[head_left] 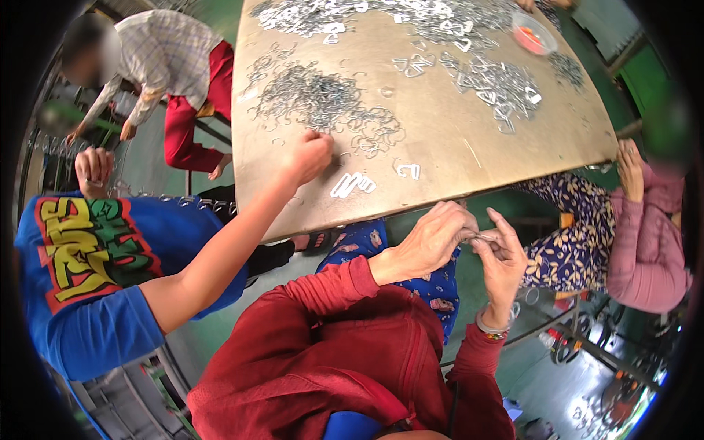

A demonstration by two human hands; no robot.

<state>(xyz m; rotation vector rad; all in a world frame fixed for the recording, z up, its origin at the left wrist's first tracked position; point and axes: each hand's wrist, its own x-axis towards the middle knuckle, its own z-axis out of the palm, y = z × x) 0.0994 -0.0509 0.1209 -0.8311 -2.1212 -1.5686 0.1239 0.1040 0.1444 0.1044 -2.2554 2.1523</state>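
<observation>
Metal piece (480,237), between fingertips (464,232) of 2 hands (431,238) (503,258)

On my feed I make out one small metal piece (480,237), grey and thin, its full shape hidden from me by the fingers (463,221) around it. I have it pinched between my left hand (431,240) and right hand (503,258), roughly level across my view, just off the tabletop's (455,158) near edge.
</observation>
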